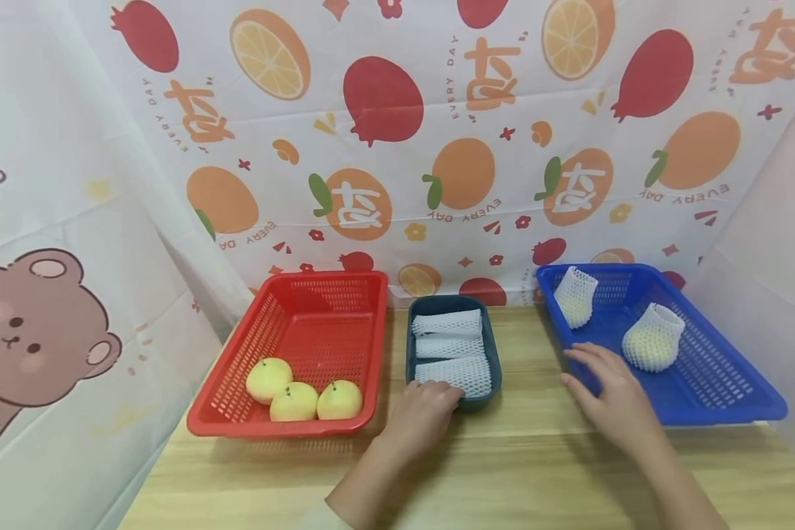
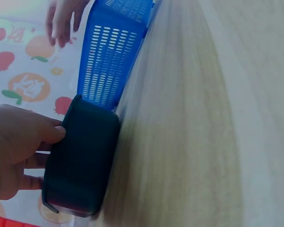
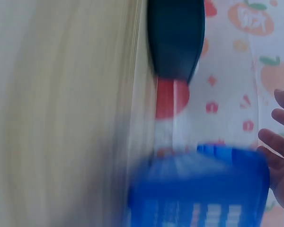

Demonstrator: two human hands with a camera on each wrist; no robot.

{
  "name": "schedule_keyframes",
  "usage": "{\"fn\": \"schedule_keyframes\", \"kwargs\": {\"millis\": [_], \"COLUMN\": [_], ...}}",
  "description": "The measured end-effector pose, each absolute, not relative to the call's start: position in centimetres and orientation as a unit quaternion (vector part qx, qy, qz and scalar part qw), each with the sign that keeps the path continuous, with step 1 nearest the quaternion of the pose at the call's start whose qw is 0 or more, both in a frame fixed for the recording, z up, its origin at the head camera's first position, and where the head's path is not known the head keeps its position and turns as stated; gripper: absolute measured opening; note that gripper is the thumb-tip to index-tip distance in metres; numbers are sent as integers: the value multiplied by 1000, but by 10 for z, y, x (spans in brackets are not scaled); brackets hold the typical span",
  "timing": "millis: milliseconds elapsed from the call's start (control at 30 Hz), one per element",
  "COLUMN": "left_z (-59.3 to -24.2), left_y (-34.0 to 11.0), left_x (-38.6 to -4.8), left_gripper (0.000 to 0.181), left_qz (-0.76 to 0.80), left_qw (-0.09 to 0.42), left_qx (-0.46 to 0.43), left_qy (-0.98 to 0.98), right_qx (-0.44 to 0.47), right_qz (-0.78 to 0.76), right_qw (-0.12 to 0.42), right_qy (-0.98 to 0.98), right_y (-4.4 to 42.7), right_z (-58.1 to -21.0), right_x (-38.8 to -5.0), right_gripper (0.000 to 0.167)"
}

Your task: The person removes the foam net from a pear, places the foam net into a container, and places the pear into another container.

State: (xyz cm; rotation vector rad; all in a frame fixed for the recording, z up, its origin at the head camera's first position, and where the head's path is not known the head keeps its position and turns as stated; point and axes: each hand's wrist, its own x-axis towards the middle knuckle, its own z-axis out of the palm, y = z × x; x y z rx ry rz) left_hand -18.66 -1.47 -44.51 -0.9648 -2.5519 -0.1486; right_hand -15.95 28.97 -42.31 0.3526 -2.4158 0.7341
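Observation:
My left hand (image 1: 425, 414) is at the front edge of a dark teal plastic box (image 1: 497, 368). Its thumb lies by the rim in the left wrist view, and the fingers reach over the opening. White foam net sleeves (image 1: 453, 374) lie flat inside that box; whether my fingertips touch the nearest one I cannot tell. My right hand (image 1: 612, 397), fingers spread and holding nothing, hovers by the left rim of a blue plastic basket (image 1: 722, 346). In this basket sit two pale yellow fruits in foam nets, one at the back (image 1: 575, 298), another nearer the middle (image 1: 652, 338).
On the left a red plastic basket (image 1: 274, 428) holds three yellow pears (image 1: 294, 402) near its front. All the containers stand on a wood-grain table (image 1: 517, 471). Behind them hangs a fruit-print cloth (image 1: 397, 184); a bear-print cloth (image 1: 33, 324) covers the left side.

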Motion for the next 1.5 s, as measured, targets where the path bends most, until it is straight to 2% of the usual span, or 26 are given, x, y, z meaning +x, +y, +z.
{"fn": "schedule_keyframes", "kwargs": {"millis": [267,367,533,800,867,1033,1200,1500], "left_z": [-450,-451,-453,-455,-455,-454,-453,-456], "left_y": [-16,-16,-14,-13,-13,-14,-14,-16], "left_x": [-191,-191,-190,-189,-189,-189,-189,-189], "left_gripper": [17,17,17,15,16,18,13,8], "left_qz": [-74,-76,-75,-81,-82,-85,-90,-91], "left_qw": [205,197,185,185,183,179,179,195], "left_qx": [-349,-347,-340,-338,-336,-332,-333,-333], "left_qy": [-912,-914,-919,-919,-920,-922,-921,-918], "right_qx": [92,66,15,-56,-55,-54,-54,-56], "right_qz": [242,238,237,266,256,214,193,161], "right_qw": [273,254,190,146,132,98,92,74], "right_qy": [-927,-935,-953,-951,-956,-970,-975,-983], "right_y": [365,393,431,457,459,464,465,461], "right_z": [-405,-404,-406,-410,-411,-415,-416,-412], "right_x": [-178,-189,-210,-226,-228,-236,-239,-238], "right_gripper": [40,49,72,86,85,71,62,64]}}
